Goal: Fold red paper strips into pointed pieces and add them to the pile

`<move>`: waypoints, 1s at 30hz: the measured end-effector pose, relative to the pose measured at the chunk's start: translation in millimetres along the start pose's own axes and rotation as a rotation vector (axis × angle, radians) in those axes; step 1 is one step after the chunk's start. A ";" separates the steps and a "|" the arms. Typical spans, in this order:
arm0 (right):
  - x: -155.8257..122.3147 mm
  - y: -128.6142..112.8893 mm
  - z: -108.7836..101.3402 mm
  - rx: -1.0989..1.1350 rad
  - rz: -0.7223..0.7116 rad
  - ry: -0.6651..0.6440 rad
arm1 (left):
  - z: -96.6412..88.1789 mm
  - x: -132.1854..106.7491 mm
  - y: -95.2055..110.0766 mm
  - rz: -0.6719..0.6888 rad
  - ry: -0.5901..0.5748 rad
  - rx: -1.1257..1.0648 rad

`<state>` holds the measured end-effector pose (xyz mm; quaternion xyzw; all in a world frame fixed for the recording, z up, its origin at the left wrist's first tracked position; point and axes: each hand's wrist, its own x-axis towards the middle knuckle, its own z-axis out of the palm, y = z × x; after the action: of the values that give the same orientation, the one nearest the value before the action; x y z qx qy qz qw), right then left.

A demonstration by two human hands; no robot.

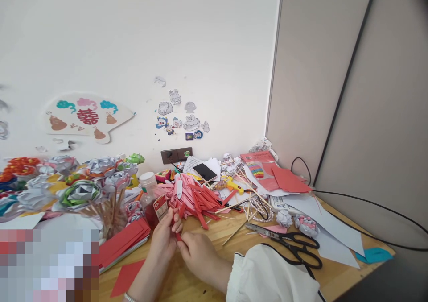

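Observation:
In front of me, at the table's near side, my left hand (164, 236) and my right hand (199, 254) meet on a folded red paper strip (178, 237). The left fingers are wrapped around its upper part, and the right thumb and fingers pinch its lower end. Fingers cover much of the strip. Just beyond them lies a pile of red and pink paper strips (195, 197). A clear jar (148, 194) with a white lid stands behind my left hand. To the left are a stack of red paper (125, 244) and a loose red sheet (127, 276).
Black-handled scissors (290, 244) lie right of my hands. Farther back are a phone (205, 172), a yellow glue gun (234, 185), thin sticks and a bead string (259, 209). Paper flowers (82, 194) crowd the left. A black cable (361, 198) crosses the right side.

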<state>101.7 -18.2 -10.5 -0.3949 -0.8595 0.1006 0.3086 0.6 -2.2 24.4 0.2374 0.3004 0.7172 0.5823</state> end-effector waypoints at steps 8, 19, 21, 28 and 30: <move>0.9 5.6 -8.6 0.121 -0.044 0.013 | -0.3 2.3 2.8 0.058 0.130 0.036; -5.9 -6.7 -4.7 0.488 0.162 0.037 | 5.8 -4.9 8.2 0.252 0.144 0.146; -7.8 -5.4 -2.7 0.456 0.146 0.041 | 4.0 -4.0 5.9 0.268 0.141 0.145; 1.2 10.6 -10.7 0.237 0.133 0.114 | -5.8 4.5 -1.1 0.241 0.181 0.350; 14.6 19.8 -16.4 0.163 0.179 0.152 | -11.6 9.2 -2.3 0.261 0.206 0.544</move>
<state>116.6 4.7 0.7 -0.4500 -0.7841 0.1669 0.3935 -7.7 5.3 14.5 0.3471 0.5054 0.6995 0.3673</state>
